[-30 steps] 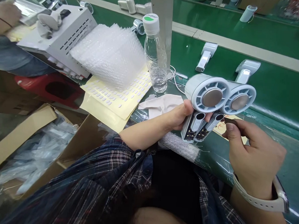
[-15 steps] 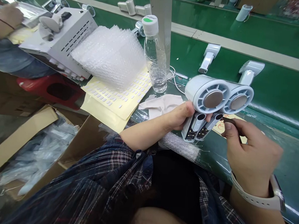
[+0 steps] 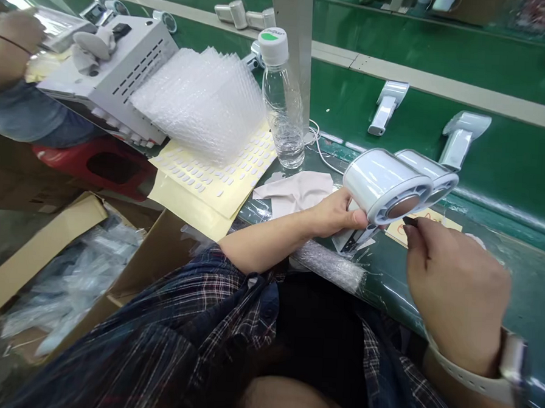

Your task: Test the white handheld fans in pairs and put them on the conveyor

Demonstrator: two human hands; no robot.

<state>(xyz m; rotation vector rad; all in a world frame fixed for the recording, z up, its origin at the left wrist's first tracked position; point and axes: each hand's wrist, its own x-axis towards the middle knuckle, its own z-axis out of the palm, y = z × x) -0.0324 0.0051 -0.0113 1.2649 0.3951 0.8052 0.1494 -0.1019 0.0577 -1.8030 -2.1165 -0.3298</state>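
My left hand clamps two fans by the handles; my right hand pinches a dark tool. I'd keep the fans steady.

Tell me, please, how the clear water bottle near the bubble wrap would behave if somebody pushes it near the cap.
The water bottle is tall and narrow and stands upright, so a push near its cap would probably tip it. It looks nearly empty, so likely light and easy to knock. Its round body would probably roll on the green belt.
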